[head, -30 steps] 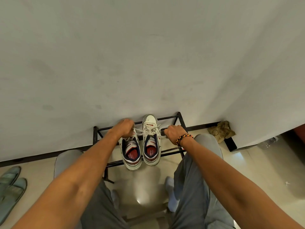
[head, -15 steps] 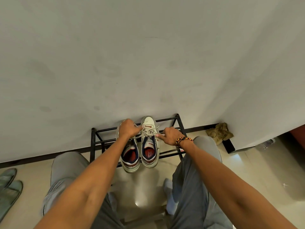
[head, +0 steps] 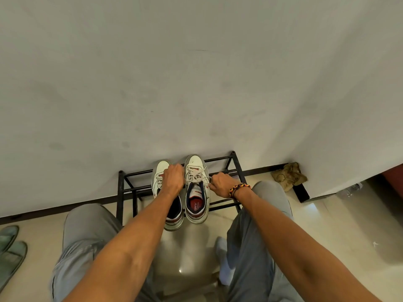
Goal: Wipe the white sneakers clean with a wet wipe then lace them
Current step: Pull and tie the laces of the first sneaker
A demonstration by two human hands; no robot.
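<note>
Both hands have drawn inward since the frames a moment back: then they were spread wide with the lace stretched taut between them, and now they sit close over the pair, the lace gone slack into short lengths.

Going left to right: grey slippers [head: 9, 249] lie on the floor at the far left, well apart from the work. A black metal shoe rack [head: 122, 192] stands against the wall, and both white sneakers rest across its rails, toes to the wall and heels toward the person, so that the eyelets face up within easy reach. The left sneaker [head: 160, 171] is partly hidden under the left hand [head: 173, 182], whose fingers are curled over the gap between the two shoes; they seem to be gripping a lace end, but the back of the hand covers the grip and I cannot tell for certain. The right sneaker [head: 196, 186] is next, its tongue and red insole open to view, with the lace [head: 201, 176] crossing the upper eyelets. The right hand [head: 221, 185], a braided bracelet on its wrist, has its fingers curled tight and pinching the lace just beside the shoe's right edge. Farther right, a crumpled olive cloth [head: 289, 176] lies at the foot of the wall.

No wipe is in sight, so I judge the cleaning finished and the lacing of the right sneaker near its top.
</note>
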